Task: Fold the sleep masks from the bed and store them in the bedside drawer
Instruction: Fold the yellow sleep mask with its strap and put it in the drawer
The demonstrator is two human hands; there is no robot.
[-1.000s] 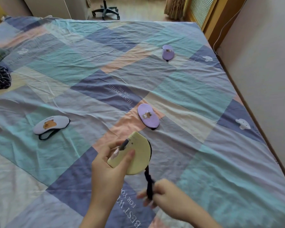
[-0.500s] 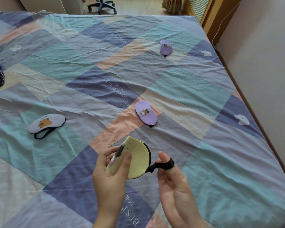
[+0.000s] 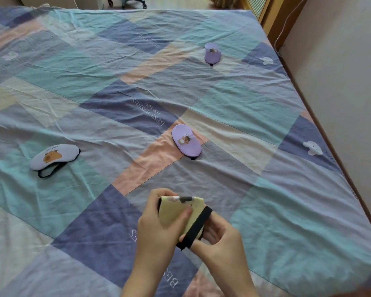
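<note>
White sleep mask [image 3: 54, 156] lies flat on the bed [image 3: 266, 189]. Left hand [image 3: 159, 230] grips the folded yellow sleep mask [image 3: 176, 213]; right hand [image 3: 221, 243] pinches its black strap [image 3: 196, 227] across it. Two folded purple sleep masks [image 3: 186, 140] [image 3: 212, 54] lie beyond.

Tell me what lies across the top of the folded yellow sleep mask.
A black elastic strap runs diagonally over the folded yellow sleep mask, with the left hand's thumb pressing beside it. The mask's underside is covered by both hands.
</note>
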